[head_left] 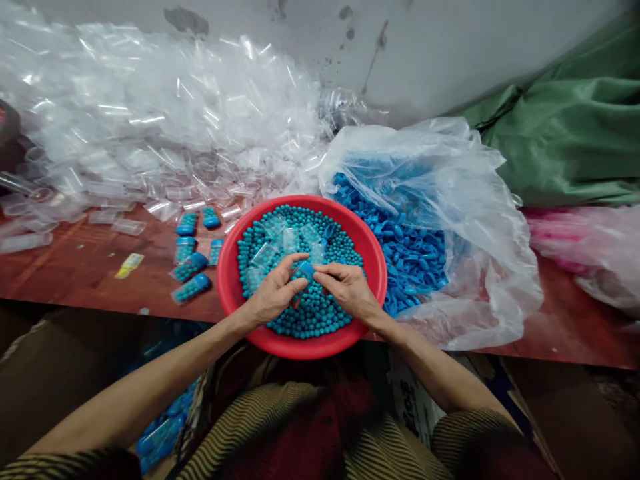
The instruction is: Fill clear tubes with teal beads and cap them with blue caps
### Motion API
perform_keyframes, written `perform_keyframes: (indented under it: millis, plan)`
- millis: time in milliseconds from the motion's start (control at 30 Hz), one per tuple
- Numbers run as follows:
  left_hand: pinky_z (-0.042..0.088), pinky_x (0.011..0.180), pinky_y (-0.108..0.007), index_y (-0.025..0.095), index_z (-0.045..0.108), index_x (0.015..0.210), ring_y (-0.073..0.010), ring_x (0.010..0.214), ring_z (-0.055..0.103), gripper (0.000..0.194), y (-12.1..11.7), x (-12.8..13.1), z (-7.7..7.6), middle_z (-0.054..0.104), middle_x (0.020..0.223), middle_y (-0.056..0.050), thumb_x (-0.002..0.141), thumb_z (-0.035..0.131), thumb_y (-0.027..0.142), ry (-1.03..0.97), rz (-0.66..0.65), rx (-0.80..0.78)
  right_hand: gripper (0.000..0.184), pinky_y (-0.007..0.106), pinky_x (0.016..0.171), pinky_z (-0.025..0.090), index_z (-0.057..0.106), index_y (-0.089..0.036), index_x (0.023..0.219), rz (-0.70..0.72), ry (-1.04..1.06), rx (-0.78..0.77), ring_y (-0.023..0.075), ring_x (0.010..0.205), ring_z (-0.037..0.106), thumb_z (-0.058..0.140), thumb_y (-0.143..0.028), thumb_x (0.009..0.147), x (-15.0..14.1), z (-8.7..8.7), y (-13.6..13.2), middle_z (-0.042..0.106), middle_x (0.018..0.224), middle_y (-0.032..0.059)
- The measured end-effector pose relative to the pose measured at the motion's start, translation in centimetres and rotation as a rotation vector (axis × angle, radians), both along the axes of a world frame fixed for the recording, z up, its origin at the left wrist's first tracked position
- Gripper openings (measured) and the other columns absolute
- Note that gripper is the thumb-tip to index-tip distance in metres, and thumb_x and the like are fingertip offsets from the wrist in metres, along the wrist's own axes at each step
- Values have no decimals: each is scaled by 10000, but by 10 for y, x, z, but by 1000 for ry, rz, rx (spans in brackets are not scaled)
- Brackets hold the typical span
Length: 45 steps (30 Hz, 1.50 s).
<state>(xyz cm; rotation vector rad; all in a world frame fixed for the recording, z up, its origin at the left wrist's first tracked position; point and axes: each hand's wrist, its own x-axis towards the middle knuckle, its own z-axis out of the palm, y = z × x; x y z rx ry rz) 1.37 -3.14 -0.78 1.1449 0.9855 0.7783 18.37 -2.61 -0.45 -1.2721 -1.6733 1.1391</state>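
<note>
- Right hand [347,287]: thumb and forefinger pressed together on the right side of a blue cap [306,269], pinching it.
- Left hand [275,290]: thumb and forefinger curved and parted, one on the far side of the cap and one on the near side. Cannot tell whether they press on it (other fingers partly hidden below).
- Cap: between the two hands, above the red basin [227,280]. Whether a container is attached under it: cannot tell.
- Directly below the grip: teal beads [315,320], a broad layer inside the basin.
- Just beyond the grip, on the beads: several clear containers [290,239], lying at mixed angles, and a loose blue cap piece [329,231].
- Left of the grip, outside the basin: filled containers [189,267] with blue caps and teal beads, grouped on the reddish table [90,273]. A small yellow label [130,265] lies farther left.
- Far left and beyond the grip: large heap of clear empty containers [175,100] (glare blurs the single pieces).
- Right of the grip: blue caps pile [415,253], spilling from an open plastic bag [480,233] close beside the basin.
- Farther right: green cloth [565,133], with a pink-and-white bundle [585,233] nearer the wearer.
</note>
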Motion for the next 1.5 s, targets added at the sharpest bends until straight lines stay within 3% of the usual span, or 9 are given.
perform_keyframes:
  millis: [200, 367, 600, 700, 900, 1000, 1067, 1200, 1500]
  plan:
    - [330, 350, -168, 207, 461, 1070, -40, 362, 395, 318, -1, -1, -4, 407, 583, 91, 796, 570, 328, 1, -12, 41, 192, 229, 569, 430, 730, -194, 877, 257, -103, 188, 116, 584, 558, 557, -267, 838, 10, 0, 7, 635, 651, -2]
    - [315, 332, -157, 205, 449, 1032, -34, 340, 378, 302, 0, -3, -5, 408, 552, 105, 793, 577, 339, 22, 75, 48, 226, 270, 666, 467, 692, -163, 930, 277, -222, 374, 140, 679, 572, 487, -247, 886, 5, -5, 9, 625, 722, 43]
    - [312, 327, -153, 216, 401, 1084, -63, 373, 501, 394, 2, -9, 6, 504, 611, 84, 790, 574, 412, 29, -23, -17, 397, 265, 590, 552, 595, -206, 1146, 254, 193, -157, 116, 694, 613, 625, -268, 754, 11, 1, 21, 593, 943, 21]
    - [307, 330, -157, 217, 384, 1104, -67, 375, 492, 375, 1, -7, 6, 483, 599, 88, 810, 541, 389, 61, -57, -25, 564, 275, 588, 564, 511, -209, 1254, 146, 260, -211, 126, 694, 618, 671, -293, 720, 11, -2, 23, 612, 923, 14]
    - [358, 391, -186, 223, 337, 1292, -55, 407, 392, 522, -5, 0, 6, 418, 628, 83, 818, 534, 316, 84, 30, 51, 472, 388, 867, 512, 457, -169, 1329, 256, -167, 179, 226, 1043, 588, 513, -287, 876, -1, 4, 5, 590, 1200, 128]
    - [377, 462, -193, 213, 383, 1283, -66, 501, 405, 523, -6, 3, 7, 511, 750, 37, 799, 559, 303, 95, 93, 100, 839, 453, 866, 503, 205, -97, 1452, 359, -379, 307, 328, 1173, 499, 628, -398, 793, -8, 7, -6, 389, 1378, 251]
    - [382, 509, -198, 206, 429, 1242, -76, 558, 420, 495, -5, 4, 6, 544, 820, 18, 785, 582, 318, 88, 100, 129, 996, 462, 763, 531, 88, -91, 1471, 345, -504, 330, 359, 1108, 530, 666, -448, 743, -13, 7, -10, 358, 1366, 288]
    - [396, 587, -206, 183, 500, 1064, -104, 653, 453, 358, -5, 5, 2, 504, 761, 27, 771, 596, 365, 55, 88, 156, 928, 380, 590, 527, 147, -91, 1455, 280, -658, 402, 312, 891, 601, 622, -463, 750, -19, 5, -13, 506, 1184, 238]
    - [433, 754, -273, 185, 461, 876, -136, 778, 487, 113, -12, 9, -1, 491, 801, 13, 816, 460, 280, 248, 186, 320, 837, 347, 603, 517, 216, -105, 1419, 314, -793, 376, 256, 819, 618, 580, -475, 763, -31, 9, -20, 518, 1172, 198]
